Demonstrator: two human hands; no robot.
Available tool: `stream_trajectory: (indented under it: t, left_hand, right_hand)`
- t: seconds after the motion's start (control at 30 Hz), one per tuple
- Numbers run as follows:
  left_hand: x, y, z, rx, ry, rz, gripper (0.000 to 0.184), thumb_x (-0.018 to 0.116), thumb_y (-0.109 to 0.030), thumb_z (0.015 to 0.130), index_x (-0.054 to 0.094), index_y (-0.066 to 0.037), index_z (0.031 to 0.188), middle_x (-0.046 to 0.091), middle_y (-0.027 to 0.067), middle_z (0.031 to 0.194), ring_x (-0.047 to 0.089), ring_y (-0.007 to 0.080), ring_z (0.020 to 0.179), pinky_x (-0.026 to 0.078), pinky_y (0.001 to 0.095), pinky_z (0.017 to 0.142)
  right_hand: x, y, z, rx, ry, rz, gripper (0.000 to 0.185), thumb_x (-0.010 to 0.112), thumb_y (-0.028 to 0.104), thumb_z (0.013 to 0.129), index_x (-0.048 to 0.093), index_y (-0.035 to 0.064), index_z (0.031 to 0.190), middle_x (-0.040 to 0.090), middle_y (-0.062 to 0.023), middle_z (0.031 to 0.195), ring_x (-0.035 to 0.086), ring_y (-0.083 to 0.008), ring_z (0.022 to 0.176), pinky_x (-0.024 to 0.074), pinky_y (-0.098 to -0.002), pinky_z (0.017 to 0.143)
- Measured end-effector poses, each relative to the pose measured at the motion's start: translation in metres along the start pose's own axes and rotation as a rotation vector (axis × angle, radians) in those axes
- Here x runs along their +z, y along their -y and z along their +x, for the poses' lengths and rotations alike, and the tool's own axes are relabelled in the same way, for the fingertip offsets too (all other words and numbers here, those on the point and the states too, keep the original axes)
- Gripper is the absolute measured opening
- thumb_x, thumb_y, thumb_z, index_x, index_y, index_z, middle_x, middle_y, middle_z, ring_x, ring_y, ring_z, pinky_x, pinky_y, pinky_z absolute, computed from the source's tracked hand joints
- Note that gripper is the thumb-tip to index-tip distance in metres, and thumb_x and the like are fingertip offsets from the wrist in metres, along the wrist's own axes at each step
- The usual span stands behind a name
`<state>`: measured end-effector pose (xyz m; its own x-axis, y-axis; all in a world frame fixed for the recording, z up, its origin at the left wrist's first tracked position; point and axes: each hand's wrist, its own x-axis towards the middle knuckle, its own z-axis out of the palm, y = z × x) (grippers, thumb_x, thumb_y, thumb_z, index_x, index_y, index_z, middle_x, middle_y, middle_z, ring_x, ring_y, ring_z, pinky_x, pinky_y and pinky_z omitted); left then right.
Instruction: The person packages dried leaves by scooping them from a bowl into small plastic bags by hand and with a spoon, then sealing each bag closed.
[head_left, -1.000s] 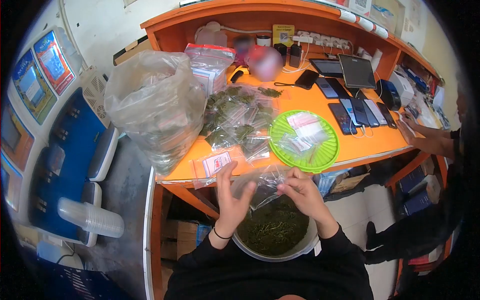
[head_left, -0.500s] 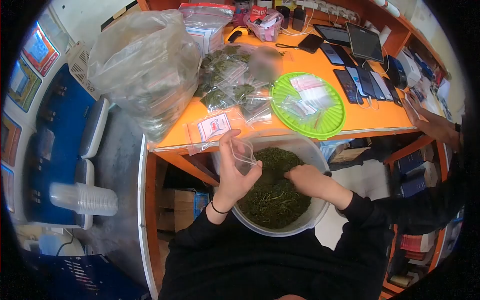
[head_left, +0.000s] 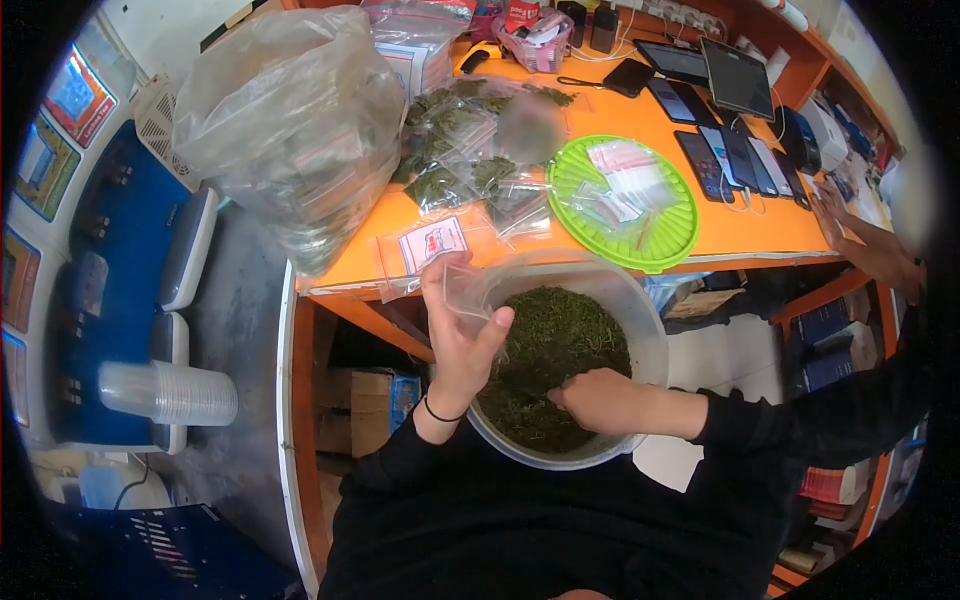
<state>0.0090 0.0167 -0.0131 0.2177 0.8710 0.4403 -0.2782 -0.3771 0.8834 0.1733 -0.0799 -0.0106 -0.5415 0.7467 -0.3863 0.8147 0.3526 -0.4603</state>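
Observation:
My left hand (head_left: 462,355) grips a small clear plastic bag (head_left: 466,292) between thumb and fingers, above the left rim of a clear plastic bucket (head_left: 652,345). Crushed dried green herb (head_left: 570,320) fills the lower part of the bucket. Inside it, my right hand (head_left: 602,400) has its fingers bunched together on the herb, fingertips partly buried. A flat bag with a printed label (head_left: 434,246) lies at the table edge just beyond my left hand. Behind the bucket, a green round lid (head_left: 672,238) carries several small bags (head_left: 632,178).
Filled small bags (head_left: 455,140) are heaped on the orange table (head_left: 725,245), beside a large translucent sack (head_left: 290,130). Phones (head_left: 738,160) and tablets (head_left: 735,80) lie at the right. Another person's hand (head_left: 855,240) rests at the right edge. Stacked plastic tubs (head_left: 170,393) stand left.
My right hand has moved down and slightly left within the herb. The left hand has shifted a little left and lower with the small bag, whose opening looks narrower.

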Motion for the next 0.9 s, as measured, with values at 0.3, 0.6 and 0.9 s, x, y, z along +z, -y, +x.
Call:
stream_trajectory:
  t: [0.3,0.6,0.9]
  left_hand:
    - [0.001,-0.001,0.001,0.013,0.004,-0.046,0.068,0.068,-0.017,0.075,0.028,0.001,0.127,0.035,0.0135,0.122,0.035,0.0243,0.117,0.029,0.036,0.099]
    - [0.004,-0.002,0.001,0.026,-0.011,-0.041,0.065,0.068,-0.017,0.075,0.031,0.001,0.125,0.036,0.0127,0.121,0.036,0.0237,0.117,0.029,0.0357,0.099]
    - [0.002,0.006,0.001,0.02,0.053,0.115,0.059,0.07,-0.016,0.072,0.039,0.0,0.12,0.041,0.0118,0.116,0.041,0.0234,0.111,0.032,0.0341,0.095]
  right_hand:
    - [-0.01,-0.021,-0.016,-0.062,-0.145,0.586,0.023,0.059,0.021,0.084,0.064,0.0035,0.098,0.065,-0.0131,0.081,0.062,-0.0207,0.069,0.0469,-0.0299,0.064]
    - [-0.029,-0.03,-0.037,0.158,-0.424,0.77,0.021,0.062,0.016,0.083,0.064,-0.0002,0.096,0.067,-0.0106,0.082,0.057,-0.0072,0.069,0.0452,-0.0238,0.063]
    - [-0.038,-0.048,-0.048,0.283,-0.587,0.664,0.019,0.062,0.014,0.081,0.064,-0.001,0.093,0.064,-0.0095,0.068,0.05,-0.0059,0.059,0.0421,-0.023,0.057]
